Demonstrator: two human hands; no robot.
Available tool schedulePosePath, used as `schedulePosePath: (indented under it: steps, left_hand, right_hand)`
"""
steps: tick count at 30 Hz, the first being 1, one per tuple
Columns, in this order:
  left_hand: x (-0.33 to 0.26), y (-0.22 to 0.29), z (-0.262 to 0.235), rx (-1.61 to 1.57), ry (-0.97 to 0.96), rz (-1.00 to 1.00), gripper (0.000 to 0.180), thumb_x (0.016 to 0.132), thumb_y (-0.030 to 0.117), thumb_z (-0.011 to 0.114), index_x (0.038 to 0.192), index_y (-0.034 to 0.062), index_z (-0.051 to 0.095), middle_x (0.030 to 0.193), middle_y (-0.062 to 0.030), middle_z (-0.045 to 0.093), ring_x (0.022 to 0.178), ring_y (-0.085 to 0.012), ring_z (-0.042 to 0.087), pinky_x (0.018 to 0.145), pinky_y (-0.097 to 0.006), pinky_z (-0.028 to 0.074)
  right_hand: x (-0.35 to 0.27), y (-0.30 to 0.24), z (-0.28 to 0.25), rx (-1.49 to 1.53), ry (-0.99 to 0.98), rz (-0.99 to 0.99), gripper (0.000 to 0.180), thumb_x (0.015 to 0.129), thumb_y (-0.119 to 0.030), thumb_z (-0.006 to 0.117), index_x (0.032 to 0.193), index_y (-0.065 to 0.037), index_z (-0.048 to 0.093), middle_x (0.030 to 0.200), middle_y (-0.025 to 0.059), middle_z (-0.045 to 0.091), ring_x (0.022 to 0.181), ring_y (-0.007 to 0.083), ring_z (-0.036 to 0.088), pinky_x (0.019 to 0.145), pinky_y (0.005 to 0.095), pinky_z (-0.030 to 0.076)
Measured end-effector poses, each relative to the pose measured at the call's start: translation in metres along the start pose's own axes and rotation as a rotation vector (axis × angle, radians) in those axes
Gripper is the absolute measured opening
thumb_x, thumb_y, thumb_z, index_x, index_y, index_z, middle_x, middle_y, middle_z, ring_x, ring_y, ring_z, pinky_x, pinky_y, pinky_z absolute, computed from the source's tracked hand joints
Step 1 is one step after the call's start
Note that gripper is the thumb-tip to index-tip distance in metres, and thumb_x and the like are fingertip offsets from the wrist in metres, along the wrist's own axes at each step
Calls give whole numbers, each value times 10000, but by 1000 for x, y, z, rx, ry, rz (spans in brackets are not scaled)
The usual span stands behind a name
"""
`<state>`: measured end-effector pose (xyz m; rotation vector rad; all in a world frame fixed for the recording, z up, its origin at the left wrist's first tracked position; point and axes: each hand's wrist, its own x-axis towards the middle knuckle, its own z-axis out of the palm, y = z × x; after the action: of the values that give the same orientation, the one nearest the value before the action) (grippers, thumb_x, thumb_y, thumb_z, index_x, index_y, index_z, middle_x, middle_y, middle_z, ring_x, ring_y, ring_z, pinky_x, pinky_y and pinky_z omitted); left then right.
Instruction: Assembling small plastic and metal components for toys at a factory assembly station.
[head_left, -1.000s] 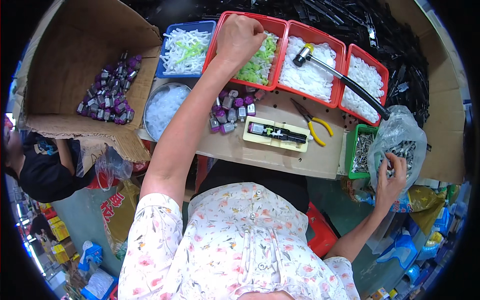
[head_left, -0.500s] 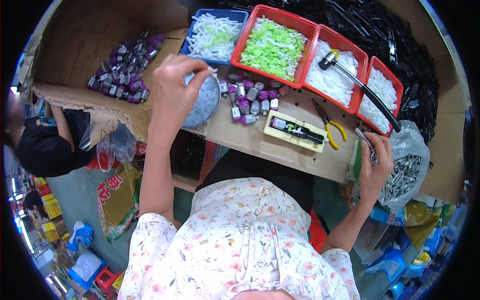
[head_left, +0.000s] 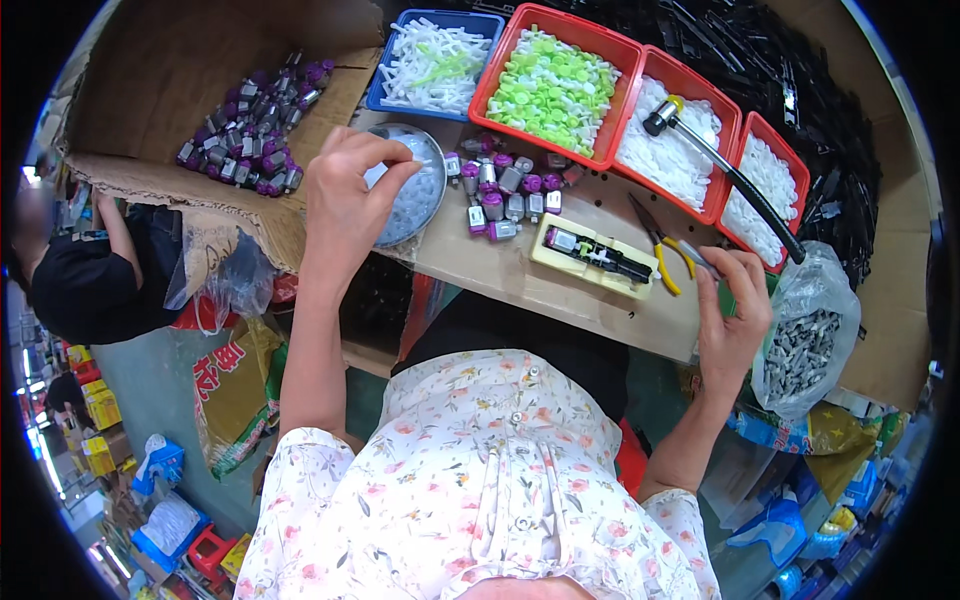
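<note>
Holding a slim grey piece (head_left: pixel 698 259), the right hand (head_left: pixel 736 305) pinches it narrowly between thumb and fingers, above the bench's right part, its tip just beside the yellow-handled pliers (head_left: pixel 661 262). The piece looks smooth and metallic, narrow and straight. To its left lies a cream tray (head_left: pixel 590 277), shallow, rectangular and slightly tilted in view; it cradles a long black assembly (head_left: pixel 612 262) with a silver motor at one end and white and bright green bits at its middle.

Near the tray sits a loose cluster of small motors (head_left: pixel 505 190) — boxy silver bodies with purple ends. Beyond them, the left hand (head_left: pixel 350 190) is by a round metal bowl (head_left: pixel 442 175) of translucent, pale pieces, thumb and forefinger drawn close; whether they grip anything, I cannot tell.

Along the back, a blue bin (head_left: pixel 376 97) holds white sticks with some green, a large red bin (head_left: pixel 540 144) green and white bits, and two more red ones white pieces. A black-handled hammer (head_left: pixel 752 190) lies across those two. At right, a crinkled clear bag (head_left: pixel 845 285) bulges with grey metallic parts; at left, a brown cardboard box (head_left: pixel 130 130) contains more purple-ended motors.
</note>
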<state>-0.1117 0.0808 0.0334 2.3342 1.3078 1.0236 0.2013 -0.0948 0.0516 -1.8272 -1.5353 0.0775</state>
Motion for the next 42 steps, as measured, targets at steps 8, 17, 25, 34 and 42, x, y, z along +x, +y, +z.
schedulePosePath:
  steps: [8, 17, 25, 34, 42]
  left_hand:
    - [-10, 45, 25, -704, -169, -366, 78, 819, 12, 778, 887, 3, 741, 858, -1, 698, 774, -58, 603, 675, -204, 437]
    - [-16, 61, 37, -885, -114, -421, 78, 820, 39, 795, 885, 16, 759, 808, 13, 679, 679, -32, 536, 607, -211, 419]
    - [-8, -4, -8, 183, 22, -16, 71, 741, 22, 752, 783, -13, 707, 808, -126, 686, 841, -314, 594, 743, -419, 469]
    - [-16, -11, -7, 98, 35, -38, 92, 745, 33, 767, 806, -9, 714, 818, -102, 689, 805, -267, 583, 727, -380, 450]
    - [-24, 42, 21, -774, -63, -383, 81, 792, 48, 804, 863, 44, 764, 795, 37, 654, 692, -37, 445, 607, -219, 337]
  right_hand:
    - [1, -31, 30, 365, -100, -32, 189, 811, 47, 718, 998, 24, 704, 927, 89, 629, 818, 165, 612, 730, 266, 480]
    - [-2, -32, 40, 458, -60, 28, 175, 836, 42, 717, 1010, 35, 709, 936, 82, 627, 839, 144, 606, 736, 253, 482]
    - [-4, -26, 43, 329, -42, -11, 182, 813, 43, 732, 991, 17, 703, 894, 96, 625, 789, 191, 622, 692, 301, 487]
    - [0, -34, 46, 317, -63, -37, 179, 825, 45, 723, 1003, 34, 704, 932, 87, 624, 826, 159, 610, 730, 263, 486]
    - [-1, -43, 52, 411, -57, -30, 188, 817, 50, 727, 1003, 22, 712, 943, 92, 634, 824, 167, 622, 730, 273, 498]
